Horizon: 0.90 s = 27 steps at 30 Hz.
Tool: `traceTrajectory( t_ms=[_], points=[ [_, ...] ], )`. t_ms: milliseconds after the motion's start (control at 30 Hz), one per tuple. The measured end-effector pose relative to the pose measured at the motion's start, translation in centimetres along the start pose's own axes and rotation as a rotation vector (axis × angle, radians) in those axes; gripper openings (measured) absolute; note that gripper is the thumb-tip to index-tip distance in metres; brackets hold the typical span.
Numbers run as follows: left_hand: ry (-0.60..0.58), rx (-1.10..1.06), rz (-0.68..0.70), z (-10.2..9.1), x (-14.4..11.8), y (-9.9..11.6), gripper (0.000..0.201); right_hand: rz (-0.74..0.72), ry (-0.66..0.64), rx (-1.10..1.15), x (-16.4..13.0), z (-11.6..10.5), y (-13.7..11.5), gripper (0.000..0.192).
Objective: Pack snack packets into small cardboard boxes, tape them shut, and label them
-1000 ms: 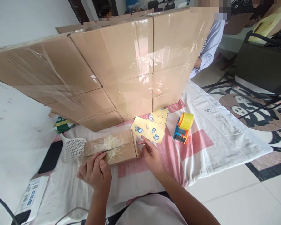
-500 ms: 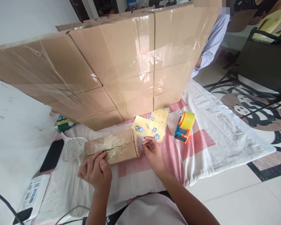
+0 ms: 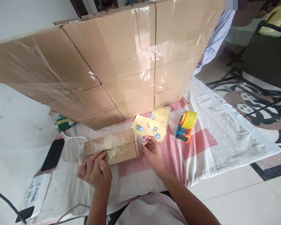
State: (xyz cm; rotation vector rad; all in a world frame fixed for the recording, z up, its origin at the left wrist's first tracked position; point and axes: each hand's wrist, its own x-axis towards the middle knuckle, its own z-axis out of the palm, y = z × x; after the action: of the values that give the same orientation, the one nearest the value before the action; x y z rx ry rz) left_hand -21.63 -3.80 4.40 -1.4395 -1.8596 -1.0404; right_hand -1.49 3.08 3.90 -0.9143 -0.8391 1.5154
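A small taped cardboard box (image 3: 121, 153) lies on the table in front of me. My left hand (image 3: 95, 170) is closed at its left end, with the fingers on the top near the seam and the thumb by the near edge. Close to the box's right end is my right hand (image 3: 153, 153), its thumb and index finger pinched together. Something tiny may be between those fingertips, too small to name. Just beyond that hand, yellow paper sheets (image 3: 152, 123) carry several small printed stickers or pieces. To their right sits a tape dispenser (image 3: 186, 126) with a yellow roll.
A tall wall of taped cardboard boxes (image 3: 126, 62) stands across the table's back. On the left are a white slotted scoop (image 3: 76, 147), a black phone (image 3: 52, 154), a green packet (image 3: 64, 122) and a white box (image 3: 36, 193). A person's sleeve (image 3: 221, 34) shows behind the wall.
The view has shifted slightly. My left hand keeps its place on the box, and my right hand stays pinched by the box's right end with hardly any movement.
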Motion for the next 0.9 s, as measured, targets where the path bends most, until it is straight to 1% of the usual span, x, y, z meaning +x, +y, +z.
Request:
traceTrajectory(
  t_ms=[133,233,367,467,500,567,633,700,767,900],
  points=[
    [0.007,0.002,0.016,0.0,0.0,0.0,0.034,0.063,-0.034,-0.023,0.0,0.0,-0.2,0.036],
    [0.016,0.001,0.02,0.1,0.0,-0.1,0.034,0.095,-0.047,-0.019,0.0,-0.3,-0.2,0.035],
    [0.004,-0.005,-0.005,0.1,0.0,-0.1,0.035,0.056,-0.02,-0.029,0.5,-1.0,0.1,0.032],
    [-0.006,-0.006,-0.004,0.1,-0.1,-0.1,0.036,0.0,-0.03,-0.164,0.6,-1.4,0.5,0.03],
    [-0.006,-0.007,-0.003,0.1,-0.1,-0.1,0.036,-0.027,-0.061,-0.227,0.4,-1.5,0.7,0.032],
    [-0.008,-0.01,-0.008,0.1,-0.1,0.0,0.036,-0.088,-0.166,-0.341,-0.3,-1.5,1.1,0.041],
    [-0.02,-0.012,-0.027,0.0,-0.1,0.0,0.036,-0.1,-0.262,-0.391,-1.6,-1.4,1.5,0.052],
    [-0.031,-0.009,-0.049,0.0,-0.1,0.0,0.036,-0.073,-0.259,-0.399,-2.9,-1.4,1.8,0.056],
    [-0.035,-0.003,-0.059,-0.1,-0.2,-0.1,0.036,-0.044,-0.234,-0.392,-3.9,-1.6,2.1,0.057],
    [-0.053,0.01,-0.068,-0.2,-0.1,0.0,0.036,-0.025,-0.238,-0.362,-4.2,-1.9,2.2,0.057]
  ],
)
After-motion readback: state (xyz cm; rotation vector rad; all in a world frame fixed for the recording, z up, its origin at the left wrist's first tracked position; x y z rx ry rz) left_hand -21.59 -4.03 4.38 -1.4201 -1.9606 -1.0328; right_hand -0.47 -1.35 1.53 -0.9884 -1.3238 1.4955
